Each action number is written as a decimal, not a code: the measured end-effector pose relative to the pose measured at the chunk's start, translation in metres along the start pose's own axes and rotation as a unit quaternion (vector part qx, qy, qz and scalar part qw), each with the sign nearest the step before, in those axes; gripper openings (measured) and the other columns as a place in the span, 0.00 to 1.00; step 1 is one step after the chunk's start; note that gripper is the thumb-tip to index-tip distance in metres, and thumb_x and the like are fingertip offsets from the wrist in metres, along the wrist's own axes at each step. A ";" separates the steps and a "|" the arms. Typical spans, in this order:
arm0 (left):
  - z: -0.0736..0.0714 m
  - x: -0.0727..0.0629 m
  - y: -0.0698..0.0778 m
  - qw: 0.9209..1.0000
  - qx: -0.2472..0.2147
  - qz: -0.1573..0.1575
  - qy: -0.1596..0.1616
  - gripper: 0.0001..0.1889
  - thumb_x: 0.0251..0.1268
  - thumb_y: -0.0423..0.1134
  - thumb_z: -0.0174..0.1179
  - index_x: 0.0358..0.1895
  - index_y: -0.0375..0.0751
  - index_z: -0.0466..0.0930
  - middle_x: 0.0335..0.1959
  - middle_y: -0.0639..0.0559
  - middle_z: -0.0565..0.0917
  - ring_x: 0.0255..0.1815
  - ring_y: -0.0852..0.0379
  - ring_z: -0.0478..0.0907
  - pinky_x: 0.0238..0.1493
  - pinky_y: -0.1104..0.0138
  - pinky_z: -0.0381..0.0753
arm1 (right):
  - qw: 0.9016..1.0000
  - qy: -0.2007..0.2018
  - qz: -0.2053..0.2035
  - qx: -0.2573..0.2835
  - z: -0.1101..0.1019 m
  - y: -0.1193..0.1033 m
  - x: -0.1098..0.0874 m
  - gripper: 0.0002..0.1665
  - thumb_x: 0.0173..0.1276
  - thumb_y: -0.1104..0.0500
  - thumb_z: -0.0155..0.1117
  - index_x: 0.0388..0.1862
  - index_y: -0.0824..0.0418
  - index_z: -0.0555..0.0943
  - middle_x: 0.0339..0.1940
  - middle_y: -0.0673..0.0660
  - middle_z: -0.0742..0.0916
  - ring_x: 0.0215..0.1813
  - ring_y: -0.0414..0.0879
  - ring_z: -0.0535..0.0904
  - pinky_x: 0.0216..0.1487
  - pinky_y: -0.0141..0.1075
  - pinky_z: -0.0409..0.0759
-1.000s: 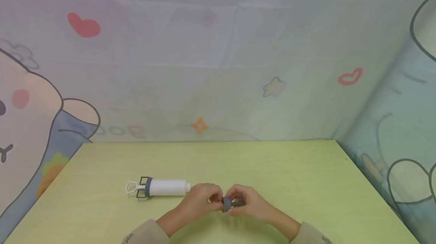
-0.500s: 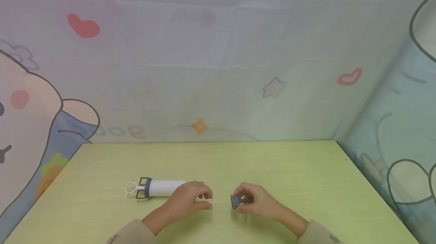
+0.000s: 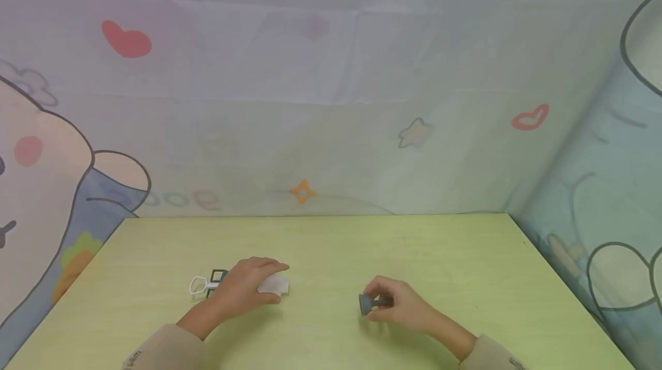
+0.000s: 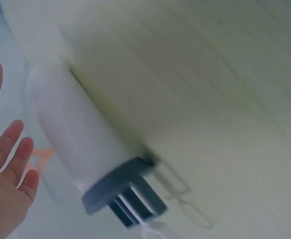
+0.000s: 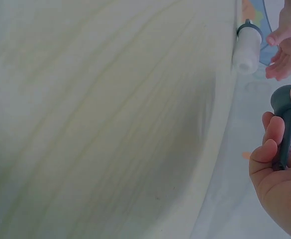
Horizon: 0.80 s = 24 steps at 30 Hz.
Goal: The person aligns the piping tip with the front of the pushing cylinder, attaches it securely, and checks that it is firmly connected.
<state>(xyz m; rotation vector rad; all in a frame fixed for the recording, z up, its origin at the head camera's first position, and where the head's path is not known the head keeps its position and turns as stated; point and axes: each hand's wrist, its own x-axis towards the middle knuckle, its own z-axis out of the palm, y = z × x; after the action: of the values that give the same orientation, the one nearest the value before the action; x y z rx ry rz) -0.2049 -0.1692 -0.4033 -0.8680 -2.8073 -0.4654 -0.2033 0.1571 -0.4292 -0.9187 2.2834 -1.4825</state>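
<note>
A large white syringe-like press (image 3: 274, 284) with a dark grey collar, two side loops and a white pull ring (image 3: 198, 285) lies on its side at the left of the table. Over its barrel hovers my left hand (image 3: 240, 289), fingers spread; in the left wrist view the fingers stand apart from the barrel (image 4: 78, 124). Further right, my right hand (image 3: 402, 303) pinches a small dark grey nozzle-like piece (image 3: 365, 304) between thumb and fingers. That piece has a wide round end facing left and a narrow stem (image 5: 287, 137) running into the palm.
The pale yellow-green table (image 3: 439, 255) spreads between and behind the hands. A printed cloth (image 3: 351, 128) with cartoon figures hangs along the table's back edge and beyond its right side.
My left hand has left the grey piece and moved left over the white press. The right hand keeps hold of the grey piece and has shifted slightly right. The press stays put.
</note>
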 end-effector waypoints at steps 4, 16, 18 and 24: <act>0.001 -0.005 -0.011 0.999 0.035 0.011 0.003 0.30 0.41 0.48 0.67 0.54 0.47 0.73 0.51 0.49 0.77 0.53 0.49 0.71 0.49 0.50 0.67 | 1.000 0.001 0.003 0.005 -0.002 0.001 -0.001 0.15 0.55 0.60 0.64 0.40 0.64 0.74 0.38 0.62 0.80 0.34 0.35 0.77 0.41 0.29 0.77; 0.013 -0.016 -0.035 0.993 0.109 0.040 0.010 0.30 0.37 0.47 0.69 0.51 0.49 0.75 0.46 0.51 0.79 0.47 0.52 0.75 0.44 0.54 0.71 | 1.000 0.006 0.018 0.002 -0.004 0.004 -0.004 0.16 0.54 0.60 0.65 0.41 0.64 0.74 0.38 0.61 0.80 0.34 0.35 0.76 0.42 0.30 0.77; 0.015 -0.016 -0.036 0.993 0.111 0.039 0.007 0.29 0.37 0.47 0.70 0.51 0.49 0.75 0.45 0.51 0.80 0.46 0.52 0.76 0.43 0.55 0.71 | 1.000 0.005 0.019 0.006 -0.004 0.000 -0.005 0.16 0.54 0.61 0.64 0.41 0.65 0.74 0.38 0.62 0.80 0.34 0.36 0.77 0.42 0.31 0.77; 0.017 -0.016 -0.039 0.992 0.114 0.049 0.020 0.28 0.37 0.43 0.70 0.50 0.49 0.76 0.43 0.52 0.80 0.43 0.53 0.77 0.40 0.56 0.73 | 1.000 0.001 0.013 0.013 -0.005 0.000 -0.005 0.16 0.55 0.62 0.63 0.42 0.67 0.74 0.39 0.64 0.80 0.35 0.36 0.77 0.43 0.31 0.77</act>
<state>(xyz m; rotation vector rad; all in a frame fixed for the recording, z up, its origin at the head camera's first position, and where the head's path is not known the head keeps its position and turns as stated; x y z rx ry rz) -0.2151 -0.2020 -0.4325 -0.9286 -2.6983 -0.1422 -0.2021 0.1637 -0.4274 -0.8768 2.2636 -1.4993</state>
